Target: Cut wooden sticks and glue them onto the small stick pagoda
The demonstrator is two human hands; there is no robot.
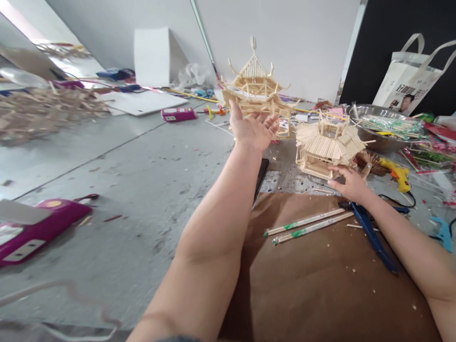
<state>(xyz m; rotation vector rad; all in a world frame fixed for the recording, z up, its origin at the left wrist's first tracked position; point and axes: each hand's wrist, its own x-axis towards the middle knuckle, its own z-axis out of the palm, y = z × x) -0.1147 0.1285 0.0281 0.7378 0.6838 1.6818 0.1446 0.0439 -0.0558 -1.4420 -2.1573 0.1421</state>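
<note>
My left hand (253,129) reaches forward, palm up with its fingers apart, in front of a tall pagoda model (253,85) built of thin wooden sticks. Whether it touches the pagoda, I cannot tell. My right hand (351,184) is low at the near corner of a smaller stick pavilion (329,145), thumb and fingers apart; contact with its base is unclear. Two wrapped bundles of sticks (309,225) lie on brown paper (320,285). Just below my right hand are blue-handled cutters (374,237).
A yellow glue gun (399,173) and a metal bowl (377,140) of wrapped sticks stand at the right, with a white bag (406,85) behind. Magenta power strips (67,216) lie at the left. A stick pile (42,114) is further back, and a dark flat object (261,175) lies beside my left forearm.
</note>
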